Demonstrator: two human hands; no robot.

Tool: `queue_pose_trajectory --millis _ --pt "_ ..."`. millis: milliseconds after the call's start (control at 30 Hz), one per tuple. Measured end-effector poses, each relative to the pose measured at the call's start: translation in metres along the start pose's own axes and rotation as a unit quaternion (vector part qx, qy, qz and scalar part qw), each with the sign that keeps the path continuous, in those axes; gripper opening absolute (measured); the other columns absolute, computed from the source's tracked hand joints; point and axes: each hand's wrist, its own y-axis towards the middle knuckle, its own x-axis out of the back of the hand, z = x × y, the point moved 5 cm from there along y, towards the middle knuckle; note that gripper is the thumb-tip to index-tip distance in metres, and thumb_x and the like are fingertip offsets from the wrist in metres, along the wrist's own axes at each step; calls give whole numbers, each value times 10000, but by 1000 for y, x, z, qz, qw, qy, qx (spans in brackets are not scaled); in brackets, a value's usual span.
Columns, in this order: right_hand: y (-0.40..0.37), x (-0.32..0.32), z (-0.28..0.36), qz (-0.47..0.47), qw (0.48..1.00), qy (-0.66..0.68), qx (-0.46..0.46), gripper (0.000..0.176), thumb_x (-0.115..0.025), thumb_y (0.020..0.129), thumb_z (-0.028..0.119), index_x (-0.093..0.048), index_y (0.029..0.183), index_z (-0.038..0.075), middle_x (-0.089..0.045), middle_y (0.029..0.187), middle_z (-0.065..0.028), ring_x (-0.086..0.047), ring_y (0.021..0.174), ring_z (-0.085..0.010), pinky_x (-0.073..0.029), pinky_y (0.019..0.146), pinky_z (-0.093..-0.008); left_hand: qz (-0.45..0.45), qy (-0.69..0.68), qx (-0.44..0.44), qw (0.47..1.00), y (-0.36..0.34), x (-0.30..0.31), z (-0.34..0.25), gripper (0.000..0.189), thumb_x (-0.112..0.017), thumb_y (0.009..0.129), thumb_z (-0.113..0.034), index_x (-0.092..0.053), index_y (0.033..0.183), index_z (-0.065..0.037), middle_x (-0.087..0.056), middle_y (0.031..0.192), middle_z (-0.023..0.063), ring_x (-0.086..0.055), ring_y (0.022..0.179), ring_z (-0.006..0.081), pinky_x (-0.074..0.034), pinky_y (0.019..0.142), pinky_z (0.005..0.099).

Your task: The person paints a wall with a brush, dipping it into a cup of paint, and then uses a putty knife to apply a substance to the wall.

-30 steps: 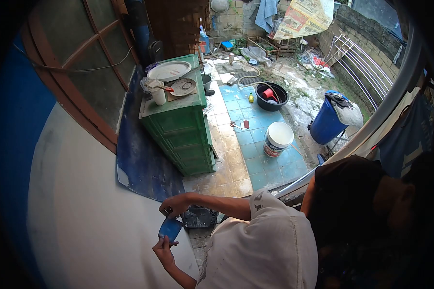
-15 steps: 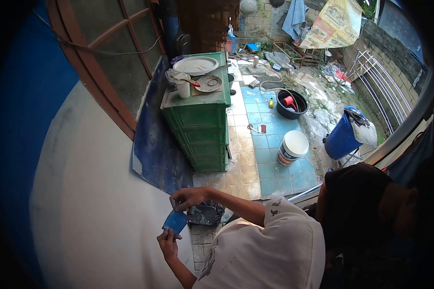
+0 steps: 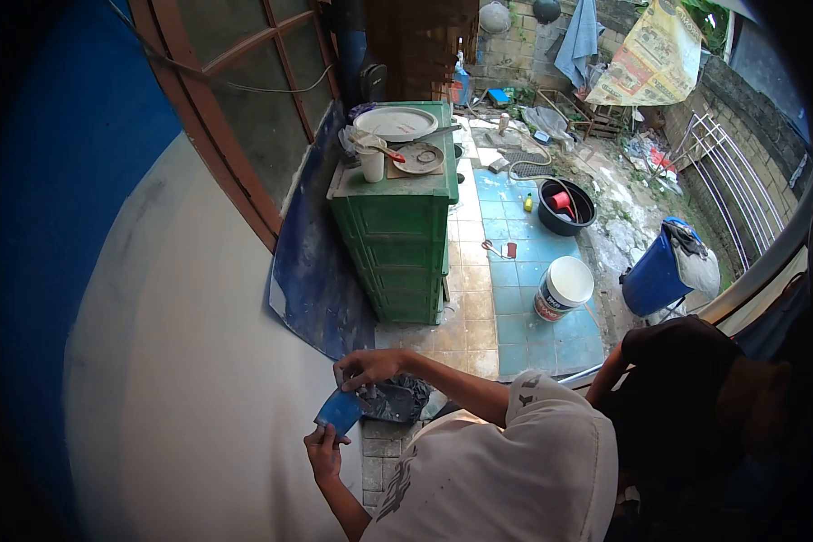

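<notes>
In the head view, the person is holding a small flat blue piece [image 3: 339,413] between both hands, close against the white wall [image 3: 181,379]. Whether it is touching the wall is hard to tell. The right hand [image 3: 366,369] is reaching in from the right with its fingers closed on the piece's upper edge. The left hand [image 3: 325,449] is coming up from below and pinching the lower edge, so the two hands are sitting just apart with the piece spanning the gap.

A crumpled black bag [image 3: 396,400] is lying just beside the piece, at the foot of the wall line. Far below, a green drawer chest [image 3: 397,262] is carrying a white tray [image 3: 395,123] and a cup [image 3: 371,165]. A white bucket [image 3: 565,287], a black basin [image 3: 566,206] and a blue barrel [image 3: 655,278] are standing on the tiled floor. Another person in dark clothing [image 3: 677,379] is crouching at the right.

For handling the piece well, it seems that both edges are needing an even pinch, so that it is lying flat rather than bowing. The wrists should be staying steady, since the drop beneath looks long and a slipped piece would be falling out of reach
</notes>
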Motion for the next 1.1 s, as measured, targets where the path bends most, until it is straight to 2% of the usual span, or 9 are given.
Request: queue_pose_trajectory --millis 233,367,567,600,633,767,900,967,1100 --pt "-5 11 -38 -82 995 8 -62 279 -672 1007 324 -652 1111 66 -667 915 -19 -648 797 -111 -592 638 -277 -26 58 26 998 10 -4 7 196 -691 996 -125 -712 1039 65 -705 870 88 -679 615 166 -616 600 331" --pt "-38 60 -181 -219 951 3 -218 336 -688 970 325 -694 1158 46 -718 1008 -58 -693 858 -145 -625 688 -316 -65 101 50 991 27 -3 29 256 -697 994 -146 -702 1113 81 -713 871 94 -706 644 181 -613 627 314" --pt "-186 104 -370 -468 795 147 -356 284 -717 893 269 -742 1082 59 -768 952 -68 -717 760 -195 -601 668 -364 -76 97 63 990 66 -33 32 291 -691 1002 -171 -678 1164 70 -719 860 94 -727 657 211 -598 648 298" --pt "-213 115 -419 -476 782 93 -393 247 -705 888 239 -754 1035 47 -771 953 -70 -711 740 -202 -584 642 -364 -82 88 60 991 79 -42 28 303 -690 1004 -181 -670 1180 65 -719 860 91 -733 668 214 -594 649 293" --pt "-240 124 -441 -436 779 -61 -448 245 -679 898 225 -760 1024 31 -767 928 -56 -706 736 -189 -571 596 -352 -77 91 58 991 92 -54 24 303 -690 1004 -181 -670 1180 65 -719 860 91 -733 668 214 -594 649 293" --pt "-331 120 -581 -437 705 265 -491 207 -625 923 174 -753 1015 39 -765 907 -40 -698 704 -146 -562 541 -343 -60 75 47 994 155 -100 22 273 -682 1011 -195 -670 1151 39 -725 863 78 -745 693 209 -596 648 288" --pt "-340 149 -508 -346 778 75 -519 177 -609 939 161 -739 976 47 -770 917 -50 -705 708 -155 -567 549 -338 -6 60 53 997 215 -171 17 247 -671 1019 -207 -672 1111 22 -733 877 74 -753 708 210 -611 658 291" --pt "-337 163 -455 -524 709 191 -431 166 -627 952 181 -726 965 47 -775 969 -74 -725 762 -176 -573 563 -348 30 70 51 996 249 -208 18 250 -669 1021 -212 -677 1114 20 -736 881 77 -759 724 213 -615 658 291" --pt "-316 198 -407 -561 718 212 -353 234 -657 967 222 -669 1110 37 -772 995 -118 -740 804 -223 -594 649 -381 130 90 15 987 313 -292 13 264 -664 1025 -224 -692 1117 22 -748 893 87 -773 764 235 -628 666 295"
